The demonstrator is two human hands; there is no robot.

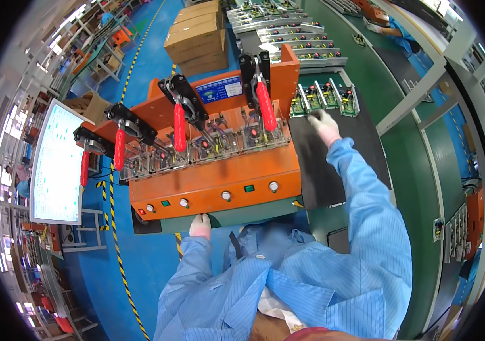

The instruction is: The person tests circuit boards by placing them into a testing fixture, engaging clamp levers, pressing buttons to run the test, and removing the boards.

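My right hand, in a white glove, reaches over the black mat just short of a row of green circuit boards. Its thumb and fingers look a little apart, slightly blurred, with nothing clearly held. My left hand, also gloved, rests at the front edge of the green bench top, fingers curled together with nothing seen in them. Between the hands stands an orange test fixture. Its toggle clamps have red handles, all hanging downward. Under its clear plates, electronic parts are partly visible.
A lit monitor stands left of the fixture. Beyond the fixture are cardboard boxes and several metal-railed rows of boards. At the right, a white frame post rises beside the green conveyor surface. Another person's arm shows at far right.
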